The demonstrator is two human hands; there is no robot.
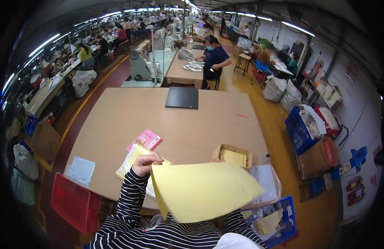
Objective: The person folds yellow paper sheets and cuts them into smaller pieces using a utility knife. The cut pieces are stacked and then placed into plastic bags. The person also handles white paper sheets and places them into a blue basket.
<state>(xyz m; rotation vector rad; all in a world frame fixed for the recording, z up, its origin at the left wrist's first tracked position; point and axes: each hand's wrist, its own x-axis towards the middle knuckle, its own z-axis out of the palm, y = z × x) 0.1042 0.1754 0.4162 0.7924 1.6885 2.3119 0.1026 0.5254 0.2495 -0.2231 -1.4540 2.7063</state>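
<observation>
My left hand (145, 163) is closed, its fingers pinching the upper left corner of a large yellow sheet (204, 191). The sheet hangs over the near table edge, slightly blurred, with a narrow folded part on its left side. My right sleeve (242, 226) shows below the sheet, but the hand itself is hidden behind it. Beneath and beyond my left hand lies a stack of yellow and white sheets (124, 166). A pink printed packet (147, 139) touches the far side of that stack. To the right, a cardboard box (248, 157) holds more yellow sheets.
On the brown table (117, 120) lie a black board (182, 98) and white papers (81, 170). A red chair (69, 203) stands at the left, a blue basket (288, 213) with sheets at the right. Across the table, a co-worker (215, 60) sits beside sewing machines (140, 64).
</observation>
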